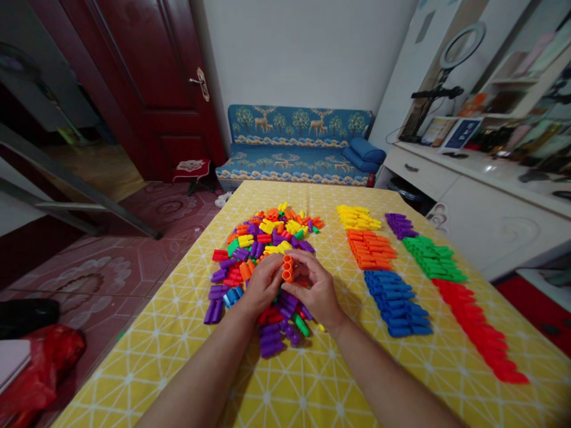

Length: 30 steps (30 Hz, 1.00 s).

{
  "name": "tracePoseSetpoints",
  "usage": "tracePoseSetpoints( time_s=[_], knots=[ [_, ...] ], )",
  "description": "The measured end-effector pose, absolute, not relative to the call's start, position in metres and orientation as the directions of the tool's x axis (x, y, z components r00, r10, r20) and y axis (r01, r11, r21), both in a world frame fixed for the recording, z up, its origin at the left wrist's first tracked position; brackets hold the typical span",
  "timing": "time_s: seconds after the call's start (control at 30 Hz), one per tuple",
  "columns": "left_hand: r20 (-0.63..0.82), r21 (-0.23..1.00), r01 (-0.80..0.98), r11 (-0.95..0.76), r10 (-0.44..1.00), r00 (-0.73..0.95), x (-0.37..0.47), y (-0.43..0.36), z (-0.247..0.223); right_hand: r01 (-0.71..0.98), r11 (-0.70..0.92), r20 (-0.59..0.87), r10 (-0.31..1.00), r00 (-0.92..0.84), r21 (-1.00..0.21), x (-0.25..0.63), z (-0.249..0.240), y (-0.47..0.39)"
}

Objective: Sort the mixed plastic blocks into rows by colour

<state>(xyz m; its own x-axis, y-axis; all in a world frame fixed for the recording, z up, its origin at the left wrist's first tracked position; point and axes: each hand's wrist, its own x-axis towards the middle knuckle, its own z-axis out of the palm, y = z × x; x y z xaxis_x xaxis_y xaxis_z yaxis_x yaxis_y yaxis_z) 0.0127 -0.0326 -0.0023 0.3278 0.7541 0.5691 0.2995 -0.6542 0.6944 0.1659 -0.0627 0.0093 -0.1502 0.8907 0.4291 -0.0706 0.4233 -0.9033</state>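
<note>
Between my two hands, above the near part of a mixed pile of plastic building pieces (238, 254), is an orange tube-shaped building piece (288, 268) with its round open ends facing me. My left hand (263, 284) grips it from the left, fingers closed against its side. On the other side, my right hand (316, 288) has its thumb and fingers curled around the piece. Purple pieces (271, 340) and a green piece (301, 325) lie just below my hands on the yellow patterned tablecloth (178, 356).
Sorted rows lie to the right: yellow pieces (358, 217), orange pieces (371, 249), blue pieces (397, 303), purple pieces (400, 226), green pieces (435, 259) and red pieces (479, 330). Beyond the table stands a blue sofa (294, 156). A white cabinet (486, 220) flanks the right side.
</note>
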Motion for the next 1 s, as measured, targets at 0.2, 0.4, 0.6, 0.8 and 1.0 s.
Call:
tracePoseSetpoints(
  time_s=[0.2, 0.4, 0.6, 0.8, 1.0],
  knots=[
    [0.556, 0.718, 0.353, -0.6, 0.799, 0.229, 0.011, -0.039, 0.005, 0.2, 0.386, 0.399, 0.917, 0.027, -0.901, 0.169, 0.004, -0.059],
    [0.574, 0.641, 0.461, -0.614, 0.782, 0.245, 0.014, -0.039, 0.008, 0.426, 0.515, 0.555, 0.831, -0.035, -0.744, 0.175, -0.004, -0.05],
    [0.592, 0.648, 0.382, -0.659, 0.751, 0.291, 0.012, -0.039, 0.006, 0.512, 0.586, 0.627, 0.771, -0.115, -0.628, 0.182, 0.001, -0.051],
    [0.604, 0.672, 0.305, -0.675, 0.738, 0.301, 0.009, -0.038, 0.007, 0.775, 0.396, 0.58, 0.813, -0.047, -0.492, 0.273, 0.045, -0.013],
    [0.605, 0.686, 0.296, -0.665, 0.747, 0.276, 0.01, -0.033, 0.002, 0.925, 0.159, 0.261, 0.963, -0.068, -0.345, 0.366, 0.052, 0.043]
  ],
)
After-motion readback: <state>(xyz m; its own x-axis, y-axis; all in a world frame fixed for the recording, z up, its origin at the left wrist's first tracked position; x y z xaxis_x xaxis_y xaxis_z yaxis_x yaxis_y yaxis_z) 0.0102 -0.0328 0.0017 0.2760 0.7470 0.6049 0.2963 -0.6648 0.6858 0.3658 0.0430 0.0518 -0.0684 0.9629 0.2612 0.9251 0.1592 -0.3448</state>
